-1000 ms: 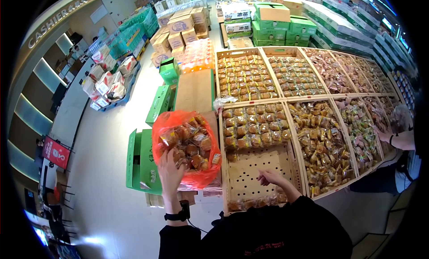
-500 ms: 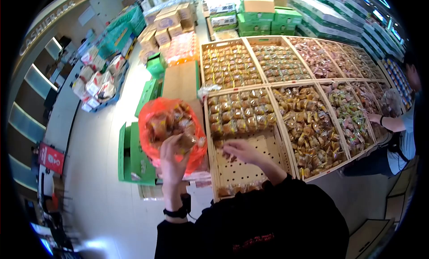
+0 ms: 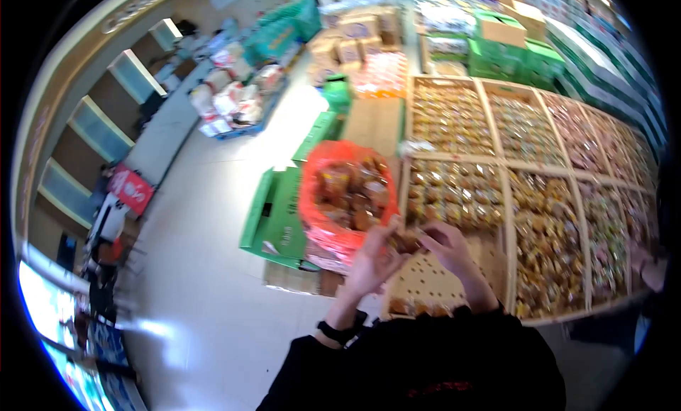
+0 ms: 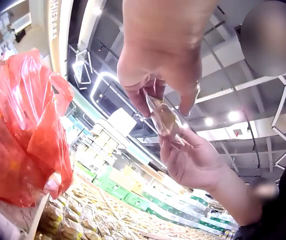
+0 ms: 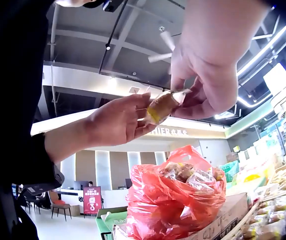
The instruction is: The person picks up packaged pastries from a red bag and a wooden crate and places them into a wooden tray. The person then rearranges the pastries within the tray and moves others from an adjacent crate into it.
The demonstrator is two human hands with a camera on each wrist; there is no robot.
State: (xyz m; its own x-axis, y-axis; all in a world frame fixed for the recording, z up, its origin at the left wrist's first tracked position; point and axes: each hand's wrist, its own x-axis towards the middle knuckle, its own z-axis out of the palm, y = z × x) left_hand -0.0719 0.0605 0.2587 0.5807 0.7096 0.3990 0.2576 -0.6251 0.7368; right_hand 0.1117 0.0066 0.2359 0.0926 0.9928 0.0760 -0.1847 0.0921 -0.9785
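A small plastic-wrapped bun [image 5: 162, 107] is held up between both hands. My left hand [image 3: 370, 260] grips one end of it with fingers and thumb, while my right hand [image 3: 450, 251] pinches the wrapper's other end, plain in the right wrist view. Just left of the hands stands a red plastic bag [image 3: 319, 223], open at the top and filled with wrapped buns [image 3: 352, 187]. Below the hands is a wooden crate compartment with a bare perforated bottom [image 3: 433, 275]; rows of wrapped buns [image 3: 454, 191] fill its far part.
More crates of packaged snacks [image 3: 543, 248] spread to the right, where another person's hand [image 3: 649, 269] reaches in. A green carton [image 3: 277, 216] stands left of the bag. Stacked boxes [image 3: 358, 42] line the back, and a wrapped pallet load [image 3: 234, 102] sits on the floor.
My left hand has lifted a wrapped bun out of the red bag and moved right with it. The right hand has come over from the crate to meet it. The head view has swung left.
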